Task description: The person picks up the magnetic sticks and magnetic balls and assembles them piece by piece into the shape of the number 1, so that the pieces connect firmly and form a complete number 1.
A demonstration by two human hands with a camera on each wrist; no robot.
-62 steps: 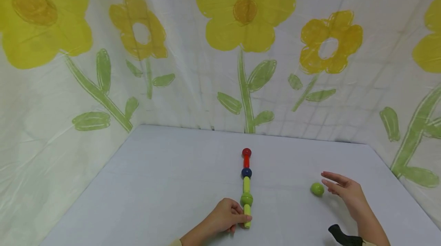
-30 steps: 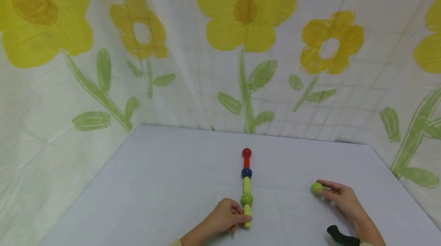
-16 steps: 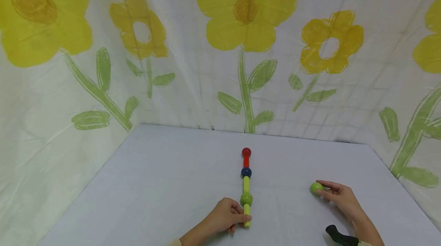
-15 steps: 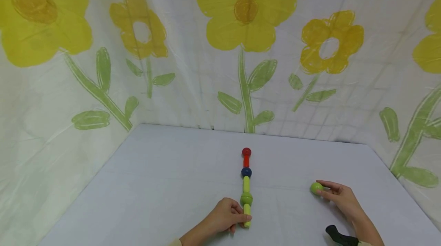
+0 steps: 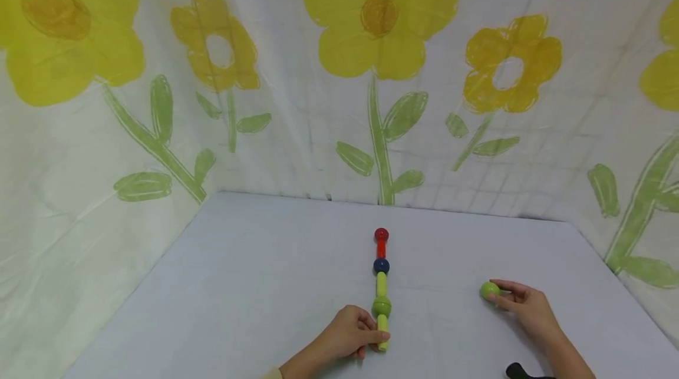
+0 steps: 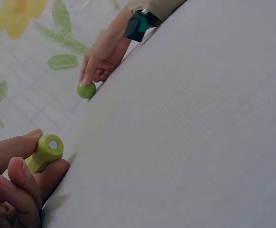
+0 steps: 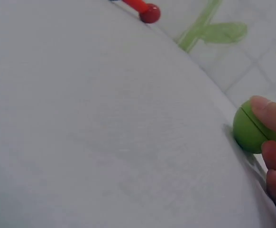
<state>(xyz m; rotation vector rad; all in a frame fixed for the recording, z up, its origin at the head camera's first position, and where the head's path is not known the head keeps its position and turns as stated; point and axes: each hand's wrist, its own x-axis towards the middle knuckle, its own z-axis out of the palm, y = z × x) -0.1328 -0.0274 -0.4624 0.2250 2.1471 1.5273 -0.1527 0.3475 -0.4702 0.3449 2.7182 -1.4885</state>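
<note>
A chain of magnetic rods and balls lies in a line on the table, running away from me. Farthest is a red ball (image 5: 381,234), then a red rod (image 5: 381,249), a blue ball (image 5: 381,266), a yellow-green rod (image 5: 381,284), a green ball (image 5: 382,306) and a nearer yellow-green rod (image 5: 382,323). My left hand (image 5: 347,332) pinches that nearest rod; its pale round end (image 6: 53,145) faces the left wrist camera. Off to the right, my right hand (image 5: 530,308) pinches a loose green ball (image 5: 489,291) between thumb and fingers. A seam circles this ball (image 7: 252,128) in the right wrist view.
A white cloth covers the table (image 5: 254,261). Behind it hangs a curtain (image 5: 297,131) printed with yellow flowers. A dark strap end (image 5: 520,371) sticks out near my right wrist at the bottom edge.
My right hand has come from beside the loose green ball to pinching it; the ball has stayed about where it was. The left hand and the chain hold still.
</note>
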